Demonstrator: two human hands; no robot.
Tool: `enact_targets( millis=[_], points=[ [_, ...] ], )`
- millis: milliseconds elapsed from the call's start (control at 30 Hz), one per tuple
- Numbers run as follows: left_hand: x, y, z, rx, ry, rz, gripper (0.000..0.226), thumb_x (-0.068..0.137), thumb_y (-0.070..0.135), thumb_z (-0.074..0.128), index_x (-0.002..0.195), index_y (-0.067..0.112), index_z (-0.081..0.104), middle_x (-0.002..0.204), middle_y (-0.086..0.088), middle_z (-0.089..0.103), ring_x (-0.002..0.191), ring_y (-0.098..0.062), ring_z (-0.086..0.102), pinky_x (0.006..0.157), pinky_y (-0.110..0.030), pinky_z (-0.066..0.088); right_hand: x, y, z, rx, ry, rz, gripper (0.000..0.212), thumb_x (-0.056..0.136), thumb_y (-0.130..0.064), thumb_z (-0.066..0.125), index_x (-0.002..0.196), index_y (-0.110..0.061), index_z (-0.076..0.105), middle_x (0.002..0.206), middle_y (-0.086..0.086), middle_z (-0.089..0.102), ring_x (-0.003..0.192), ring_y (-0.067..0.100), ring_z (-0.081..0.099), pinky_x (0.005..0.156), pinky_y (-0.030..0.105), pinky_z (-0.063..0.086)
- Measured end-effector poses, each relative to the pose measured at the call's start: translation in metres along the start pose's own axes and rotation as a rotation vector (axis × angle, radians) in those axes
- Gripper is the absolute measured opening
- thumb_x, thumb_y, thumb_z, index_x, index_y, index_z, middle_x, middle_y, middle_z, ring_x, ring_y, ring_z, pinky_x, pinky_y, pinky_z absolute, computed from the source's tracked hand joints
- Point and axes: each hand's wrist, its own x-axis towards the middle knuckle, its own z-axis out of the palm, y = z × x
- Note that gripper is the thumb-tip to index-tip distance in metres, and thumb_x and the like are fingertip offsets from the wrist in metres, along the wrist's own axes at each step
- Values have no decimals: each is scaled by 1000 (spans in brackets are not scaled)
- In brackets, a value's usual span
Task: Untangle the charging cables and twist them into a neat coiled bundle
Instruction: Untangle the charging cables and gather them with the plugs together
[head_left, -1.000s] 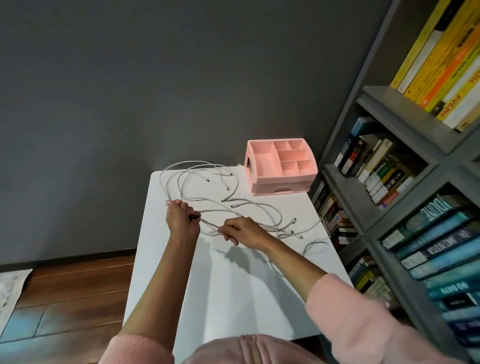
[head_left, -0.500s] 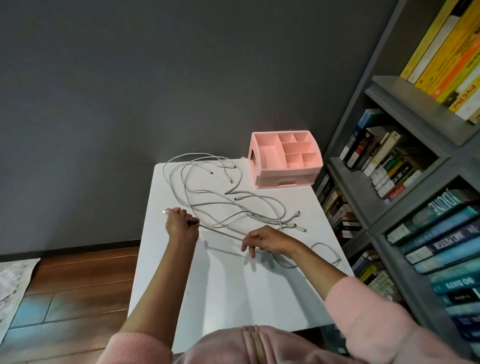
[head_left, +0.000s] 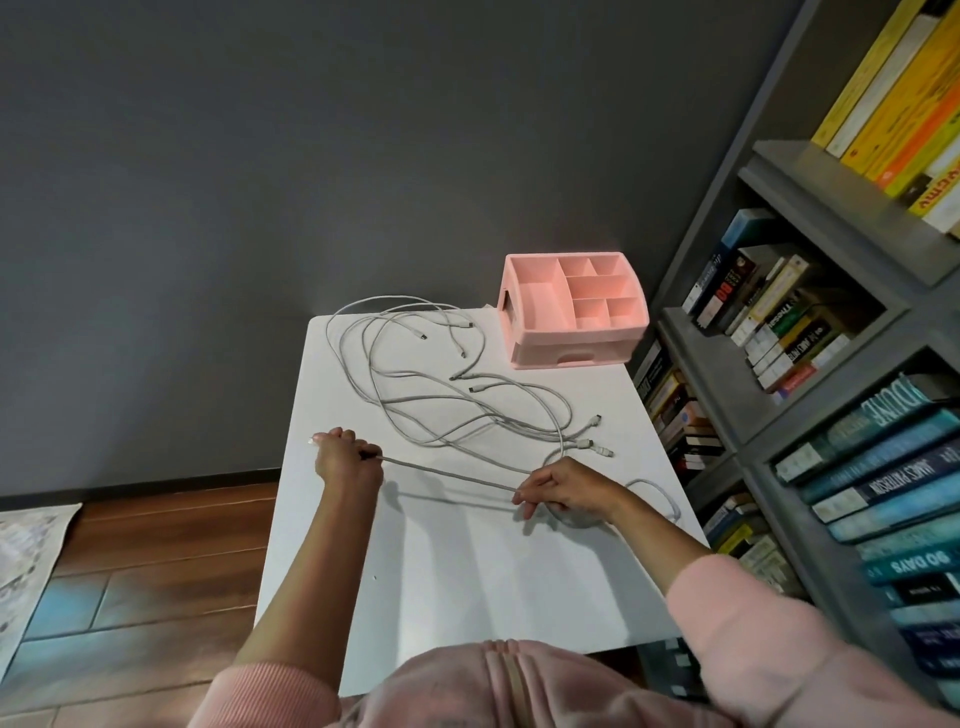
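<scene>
Several white charging cables (head_left: 415, 395) lie in a loose tangle on the far half of the white table (head_left: 457, 582). My left hand (head_left: 345, 460) grips one end of a single cable (head_left: 447, 473) in a fist at the table's left edge. My right hand (head_left: 563, 491) pinches the same cable further along, near the right side. The stretch between the two hands is taut and straight, slightly above the tabletop. Behind my right hand the cable runs on in a loop (head_left: 657, 493) toward the right edge.
A pink compartment organiser (head_left: 574, 312) stands at the table's far right corner. A grey bookshelf (head_left: 810, 364) full of books runs along the right. A dark grey wall stands behind the table, wooden floor lies to the left.
My right hand has slid rightward along the cable, away from my left hand. The held stretch between them has grown longer and straighter. My left hand has stayed in place.
</scene>
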Motion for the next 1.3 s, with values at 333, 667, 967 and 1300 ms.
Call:
enact_targets(
  millis=[333,667,967,1300],
  points=[
    [10,23,-12,5,95,65,32,103,26,28,74,22,40,66,8,35,48,-7,27,37,-14,26,-9,22,-18,20,40,124,11,90,-6,63,85,3,66,84,24,70,41,4,45,42,15,33],
    [17,26,-22,-6,178,81,29,102,31,29,89,22,53,80,12,48,50,-6,29,46,-15,24,-14,49,-23,57,24,136,22,93,-5,57,106,10,65,85,11,74,66,13,68,49,16,43],
    [23,13,-41,240,103,191,36,101,37,25,72,18,38,61,5,31,46,-10,23,44,-20,21,-12,65,-28,-39,65,228,14,94,-9,57,95,-6,70,93,16,73,56,11,57,45,18,34],
    [0,-37,-27,1191,-589,497,36,103,23,37,75,15,59,62,4,62,52,1,52,51,-12,38,12,27,-3,33,-56,174,14,92,-3,58,99,4,67,84,13,73,64,21,67,54,22,51]
  ],
)
